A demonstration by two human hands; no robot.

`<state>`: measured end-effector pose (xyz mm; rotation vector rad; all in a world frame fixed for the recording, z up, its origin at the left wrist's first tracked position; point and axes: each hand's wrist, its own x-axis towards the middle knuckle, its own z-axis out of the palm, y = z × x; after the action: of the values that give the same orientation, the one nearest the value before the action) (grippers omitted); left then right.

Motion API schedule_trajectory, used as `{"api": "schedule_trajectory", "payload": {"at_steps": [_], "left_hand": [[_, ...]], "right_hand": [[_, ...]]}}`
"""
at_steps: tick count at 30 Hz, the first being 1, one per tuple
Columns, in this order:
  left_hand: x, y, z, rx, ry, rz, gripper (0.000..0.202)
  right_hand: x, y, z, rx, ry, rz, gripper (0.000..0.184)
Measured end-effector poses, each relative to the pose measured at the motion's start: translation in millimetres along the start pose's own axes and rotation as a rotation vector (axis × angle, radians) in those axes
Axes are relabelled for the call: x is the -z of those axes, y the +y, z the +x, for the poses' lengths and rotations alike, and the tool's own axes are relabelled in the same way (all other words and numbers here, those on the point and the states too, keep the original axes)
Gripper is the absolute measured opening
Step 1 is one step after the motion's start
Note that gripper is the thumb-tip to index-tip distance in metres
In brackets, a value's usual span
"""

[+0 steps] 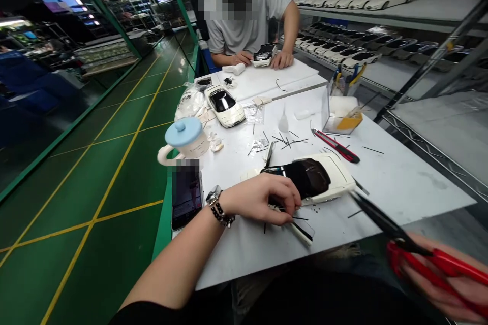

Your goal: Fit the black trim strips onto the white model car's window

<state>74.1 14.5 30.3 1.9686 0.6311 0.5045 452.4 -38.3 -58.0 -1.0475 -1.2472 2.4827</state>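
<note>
Near edge, right: right hand (446,277) closed around red-handled scissors (430,259), blades aimed left toward the car.
Near edge, left: left hand (259,200) curled narrowly over a white model car body (335,177); it seems to pinch a thin black strip (301,228), though that is hard to tell from this view.
Beside left wrist: smartphone (186,198) on the white table (400,198).
Mid-table: red utility knife (337,146), clear plastic box (337,122).
Far table: second white model car (224,105), light blue-lidded mug (186,137) at left.
Far end: co-worker (244,25), both hands on a black-and-white model car (264,55).
Far right: shelves of model car bodies (381,5).
</note>
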Motion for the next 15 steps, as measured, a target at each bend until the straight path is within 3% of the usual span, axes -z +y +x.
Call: {"api": "schedule_trajectory", "payload": {"at_steps": [4,9,15], "left_hand": [[1.2,-1,-1,0.011,0.002,0.006,0.002],[1.1,2,-1,0.018,-0.002,0.016,0.002],[1.6,4,-1,0.038,-0.013,0.022,0.002]], "right_hand": [[-30,-15,14,-0.003,-0.111,0.122,0.048],[-32,-16,32,-0.071,-0.108,0.124,0.045],[-40,-11,38,-0.041,-0.103,0.140,0.040]]}}
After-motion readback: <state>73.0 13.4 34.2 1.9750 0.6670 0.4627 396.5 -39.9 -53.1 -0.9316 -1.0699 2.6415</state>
